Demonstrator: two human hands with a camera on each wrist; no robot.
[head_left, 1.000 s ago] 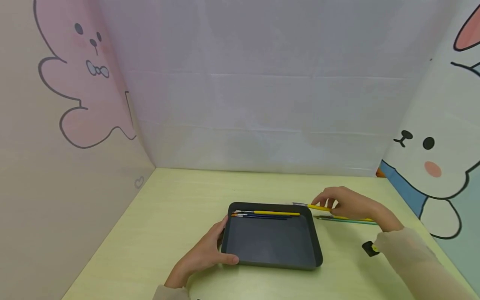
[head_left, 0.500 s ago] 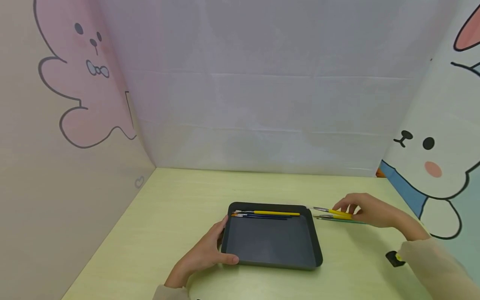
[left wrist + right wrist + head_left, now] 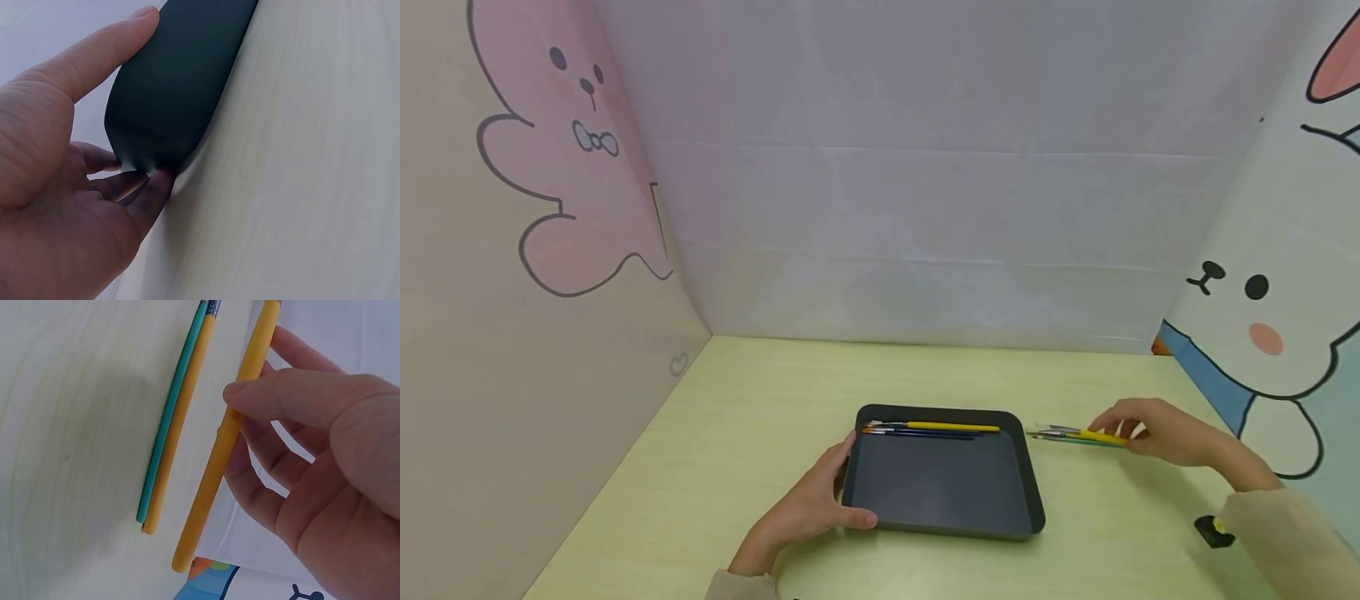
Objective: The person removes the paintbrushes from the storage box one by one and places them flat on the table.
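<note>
My right hand [image 3: 1172, 433] pinches the handle of a yellow paintbrush [image 3: 209, 481] between thumb and fingers. Beside it on the table lie a green paintbrush [image 3: 169, 412] and another yellow-handled brush, side by side. In the head view the held brush overlaps these two, bristle ends towards the tray. A dark grey rectangular tray [image 3: 943, 492] is at the middle, its front left corner gripped by my left hand [image 3: 808, 500], thumb on the front side and fingers at the left wall. Inside, along the back, lie a yellow paintbrush [image 3: 955, 426] and dark blue brushes [image 3: 936, 434].
The pale wooden table [image 3: 760, 400] is enclosed by a white back sheet [image 3: 880, 208] and printed side sheets with cartoon animals. A small black block [image 3: 1213, 532] sits by my right sleeve.
My right hand has carried the yellow paintbrush rightward and slightly nearer, from beside the tray's back right corner to the pair of brushes. The left hand and tray have stayed put.
</note>
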